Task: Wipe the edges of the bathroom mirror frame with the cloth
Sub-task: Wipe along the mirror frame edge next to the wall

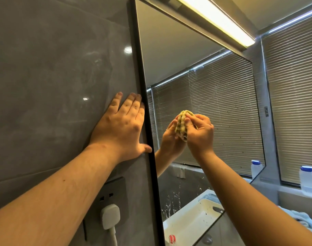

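Forearms before black-framed mirror (196, 86), grey wall (54, 68)

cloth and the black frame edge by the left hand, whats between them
In the head view, only bare mirror glass separates the cloth from the black frame, showing reflected blinds.

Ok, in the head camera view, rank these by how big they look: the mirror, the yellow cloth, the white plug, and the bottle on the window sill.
1. mirror, by far the largest.
2. bottle and plug: they look about alike, and the plug is nearer the camera, so I won't rank them.
3. cloth, bunched in the right hand, looks smallest.
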{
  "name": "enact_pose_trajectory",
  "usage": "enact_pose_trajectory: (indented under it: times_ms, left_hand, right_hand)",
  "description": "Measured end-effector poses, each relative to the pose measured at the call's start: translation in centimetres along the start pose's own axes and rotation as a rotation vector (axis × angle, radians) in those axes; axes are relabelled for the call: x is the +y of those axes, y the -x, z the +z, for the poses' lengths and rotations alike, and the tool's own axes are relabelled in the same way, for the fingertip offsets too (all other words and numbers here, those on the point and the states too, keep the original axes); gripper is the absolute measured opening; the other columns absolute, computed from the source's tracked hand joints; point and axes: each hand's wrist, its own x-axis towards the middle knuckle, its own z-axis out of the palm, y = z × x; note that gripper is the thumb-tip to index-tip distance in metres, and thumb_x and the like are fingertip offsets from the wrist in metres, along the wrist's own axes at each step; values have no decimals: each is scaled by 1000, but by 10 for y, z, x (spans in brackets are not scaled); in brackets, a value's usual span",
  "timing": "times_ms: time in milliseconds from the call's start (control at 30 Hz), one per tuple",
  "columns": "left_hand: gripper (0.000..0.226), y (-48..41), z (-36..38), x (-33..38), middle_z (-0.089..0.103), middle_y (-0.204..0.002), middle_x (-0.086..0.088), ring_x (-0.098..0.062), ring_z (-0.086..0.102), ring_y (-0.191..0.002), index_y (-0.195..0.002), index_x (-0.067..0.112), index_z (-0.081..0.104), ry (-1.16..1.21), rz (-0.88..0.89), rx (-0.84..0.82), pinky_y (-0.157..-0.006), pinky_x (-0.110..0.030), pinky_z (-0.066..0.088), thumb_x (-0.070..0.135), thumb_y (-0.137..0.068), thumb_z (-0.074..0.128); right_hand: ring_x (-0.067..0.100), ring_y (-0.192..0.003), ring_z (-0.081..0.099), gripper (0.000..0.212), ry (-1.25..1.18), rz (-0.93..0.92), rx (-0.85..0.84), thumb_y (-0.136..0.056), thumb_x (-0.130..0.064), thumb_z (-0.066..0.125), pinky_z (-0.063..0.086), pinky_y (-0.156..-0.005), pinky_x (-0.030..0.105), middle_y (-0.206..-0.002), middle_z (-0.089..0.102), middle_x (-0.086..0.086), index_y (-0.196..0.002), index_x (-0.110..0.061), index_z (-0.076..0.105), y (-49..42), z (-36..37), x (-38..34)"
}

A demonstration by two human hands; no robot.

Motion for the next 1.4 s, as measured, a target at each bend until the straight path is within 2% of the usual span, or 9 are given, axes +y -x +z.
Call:
enact_pose_trajectory:
  times_ms: [100,267,367,533,667,833,1100,1233,1400]
  left_hand:
    - [124,0,1,0,4,-163,-16,-29,0,-151,-154,4,8,-3,-1,-4,-120,-52,-4,91,-69,34]
    - [122,0,1,-1,8,-162,-16,-29,3,-151,-153,4,11,-1,0,-8,-121,-52,-2,90,-70,32]
    - [122,0,0,-1,11,-162,-16,-29,6,-151,-153,4,15,-1,1,-16,-121,-52,0,91,-69,33]
    - [123,1,-2,-1,11,-162,-16,-29,6,-151,-153,3,16,-12,4,-31,-121,-52,1,91,-68,34]
    - [122,2,-2,-1,10,-162,-17,-30,6,-151,-153,3,15,-15,6,-15,-121,-52,1,90,-69,35]
    - [122,2,-2,-1,15,-161,-18,-31,9,-150,-152,3,19,-24,11,-21,-121,-53,3,89,-69,37]
    - [115,0,0,0,28,-157,-18,-30,21,-148,-149,4,33,-15,-1,-16,-120,-53,8,86,-68,33]
    - [121,2,0,-1,27,-157,-18,-31,20,-148,-149,1,31,-25,2,-27,-120,-53,7,88,-65,41]
    - [123,2,-1,0,15,-161,-17,-30,9,-150,-152,3,19,-16,3,-25,-121,-53,2,90,-67,38]
  right_hand:
    - [19,-107,56,27,-43,-57,-9,-88,-30,60,48,-97,41,-107,61,-4,-107,-20,76,11,9,-22]
    - [16,-106,55,25,40,-463,-86,-91,-26,59,42,-96,29,-110,65,2,-107,-19,77,51,22,-58]
    - [14,-106,55,25,59,-557,-101,-90,-24,60,43,-93,31,-111,66,4,-107,-17,76,43,20,-55]
    - [21,-103,60,31,27,-193,-61,-84,-18,60,49,-97,35,-109,63,1,-111,-16,75,-11,3,-22]
    - [21,-107,61,24,46,6,-32,-93,-14,61,46,-96,18,-110,63,6,-114,-14,73,-28,-10,2]
    - [27,-106,57,30,100,-49,-36,-89,-23,56,47,-98,46,-109,59,7,-113,-18,73,-16,0,-15]
    - [19,-100,58,23,71,-598,-105,-91,-22,62,42,-95,26,-108,65,5,-109,-16,75,23,34,-81]
    - [22,-94,60,24,60,-515,-39,-88,-22,59,49,-87,45,-100,67,5,-104,-16,77,-1,25,-58]
    - [24,-105,59,30,82,-152,-56,-87,-22,56,48,-98,45,-109,61,3,-112,-18,74,-29,1,-20]
